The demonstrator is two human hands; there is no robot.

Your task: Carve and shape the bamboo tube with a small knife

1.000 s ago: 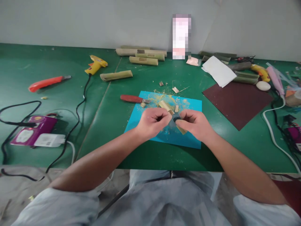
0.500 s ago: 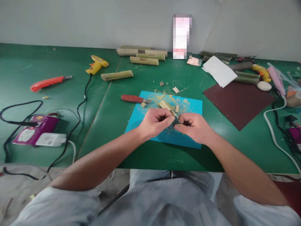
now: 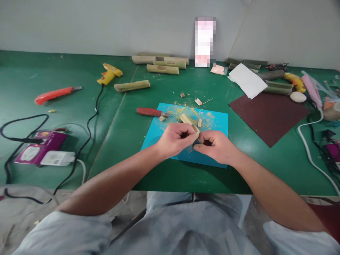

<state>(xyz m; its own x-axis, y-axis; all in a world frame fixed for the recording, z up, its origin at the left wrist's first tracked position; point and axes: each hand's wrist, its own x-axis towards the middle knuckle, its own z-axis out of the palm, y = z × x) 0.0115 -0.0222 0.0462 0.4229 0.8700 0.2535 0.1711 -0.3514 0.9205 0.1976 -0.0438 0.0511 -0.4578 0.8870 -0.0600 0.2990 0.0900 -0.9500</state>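
Observation:
Over the blue sheet (image 3: 209, 159), my left hand (image 3: 175, 140) is closed around a short pale bamboo piece (image 3: 186, 118), which points away from me. Its near end is hidden by my fingers. My right hand (image 3: 216, 146) pinches a small dark grey sheet (image 3: 196, 142), perhaps sandpaper, against that near end. Fingertips of both hands almost meet there. A red-handled knife (image 3: 150, 111) lies beyond my left hand, its blade over the blue sheet. Small cut bamboo chips (image 3: 199, 122) and yellowish shavings are scattered around.
Bamboo tubes (image 3: 162, 69) lie at the back, below a propped phone (image 3: 205, 42). To the left are a yellow glue gun (image 3: 108, 74), red cutter (image 3: 54, 95) and purple power strip (image 3: 42, 145). A dark brown sheet (image 3: 269, 120) and white paper (image 3: 247, 80) lie right.
My right hand has shifted slightly left, closer to my left fingertips, and the dark grey sheet has moved with it. My left hand and the bamboo stay nearly in place.

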